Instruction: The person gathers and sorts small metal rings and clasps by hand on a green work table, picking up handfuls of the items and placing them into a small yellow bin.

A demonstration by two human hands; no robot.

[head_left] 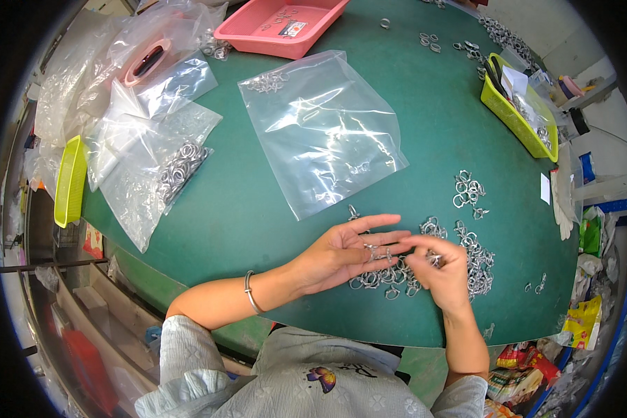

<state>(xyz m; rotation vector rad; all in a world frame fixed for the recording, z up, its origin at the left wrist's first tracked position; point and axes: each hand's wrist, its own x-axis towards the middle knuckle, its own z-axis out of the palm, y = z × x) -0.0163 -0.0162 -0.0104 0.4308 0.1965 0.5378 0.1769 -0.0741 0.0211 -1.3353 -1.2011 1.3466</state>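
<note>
Over a pile of small silver metal rings [475, 259] near the front edge of the table, my two hands meet at the fingertips. My left hand [338, 256] is palm up, fingers stretched, with a few metal rings [377, 252] lying on the fingers beneath the thumb. The fingers of my right hand [444, 272] are curled, and a bit of silver metal ring [434, 259] shows inside them. Beyond my hands lies a large clear plastic bag [327, 139], flat, with a small cluster of metal pieces [266, 82] at its far left corner.
A clear bag with rings [139, 202] lies at left beside a green basket [70, 181]. A pink tray [282, 42] stands at the back. Another green basket [519, 115] stands at right, near white gloves [561, 202]. More rings [469, 188] lie on the green table [230, 230].
</note>
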